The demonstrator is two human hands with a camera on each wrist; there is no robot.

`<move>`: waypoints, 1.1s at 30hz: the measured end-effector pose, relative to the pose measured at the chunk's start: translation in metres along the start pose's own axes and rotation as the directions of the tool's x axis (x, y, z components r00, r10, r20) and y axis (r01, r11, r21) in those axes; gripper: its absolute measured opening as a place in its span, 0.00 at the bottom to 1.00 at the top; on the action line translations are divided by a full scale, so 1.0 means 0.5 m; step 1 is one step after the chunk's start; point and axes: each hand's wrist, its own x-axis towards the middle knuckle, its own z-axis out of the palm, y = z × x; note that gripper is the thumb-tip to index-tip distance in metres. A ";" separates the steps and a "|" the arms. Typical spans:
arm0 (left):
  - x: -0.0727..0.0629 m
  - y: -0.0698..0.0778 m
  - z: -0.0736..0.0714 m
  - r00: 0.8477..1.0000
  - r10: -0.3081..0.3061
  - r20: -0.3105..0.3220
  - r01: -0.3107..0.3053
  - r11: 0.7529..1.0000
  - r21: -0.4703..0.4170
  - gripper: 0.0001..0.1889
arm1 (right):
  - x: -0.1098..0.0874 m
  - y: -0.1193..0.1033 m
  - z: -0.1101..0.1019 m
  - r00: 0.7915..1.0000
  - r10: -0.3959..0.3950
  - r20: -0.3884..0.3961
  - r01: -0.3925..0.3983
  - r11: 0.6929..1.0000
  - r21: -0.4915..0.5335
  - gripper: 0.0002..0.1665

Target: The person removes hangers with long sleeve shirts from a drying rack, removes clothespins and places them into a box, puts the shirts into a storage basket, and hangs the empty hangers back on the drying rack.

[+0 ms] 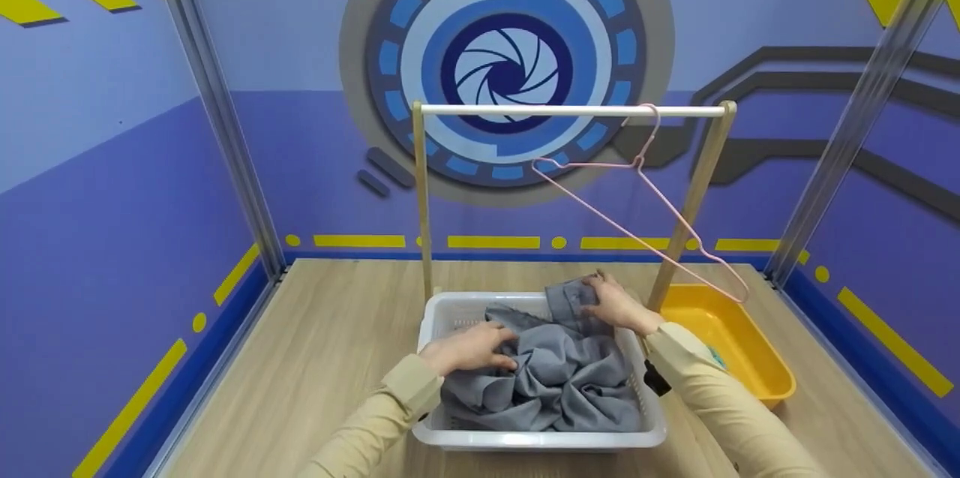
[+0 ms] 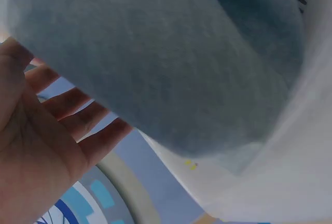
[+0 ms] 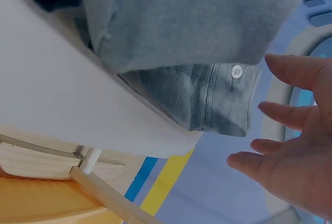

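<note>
A crumpled grey button-up shirt [image 1: 559, 369] lies in a white plastic basket [image 1: 540, 439]. My left hand [image 1: 466, 349] is over the shirt's left side, fingers extended along the cloth; in the left wrist view the fingers [image 2: 78, 117] are nearly straight at the fabric's edge. At the basket's back right corner, my right hand [image 1: 616, 304] is beside a shirt cuff [image 3: 225, 102] that hangs over the rim. A white button [image 3: 236, 72] shows on this cuff. The right fingers are spread, with the fingertips close to the cloth.
Behind the basket stands a rack with a white bar [image 1: 525, 110] and wooden posts. A pink hanger [image 1: 600, 215] hangs at its right end. To the right, a yellow tray [image 1: 750, 358] sits on the wooden table [image 1: 322, 358]. Patterned walls enclose the table.
</note>
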 end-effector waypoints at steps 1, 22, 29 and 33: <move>0.002 0.004 0.000 1.000 0.006 0.005 -0.006 1.000 0.009 0.28 | 0.001 0.000 -0.001 1.000 0.011 0.010 -0.011 1.000 0.004 0.28; 0.032 0.049 0.019 0.997 0.048 0.060 -0.056 0.989 0.136 0.22 | -0.023 -0.022 0.012 0.976 -0.218 0.017 0.216 0.975 0.059 0.19; 0.034 0.044 0.016 0.997 0.030 0.078 -0.040 0.991 0.131 0.22 | -0.039 -0.050 0.015 0.925 -0.364 0.110 0.346 0.925 0.157 0.14; 0.034 0.043 0.012 0.996 0.024 0.082 -0.034 0.992 0.120 0.21 | -0.045 -0.055 0.021 0.909 -0.382 0.166 0.342 0.912 0.226 0.15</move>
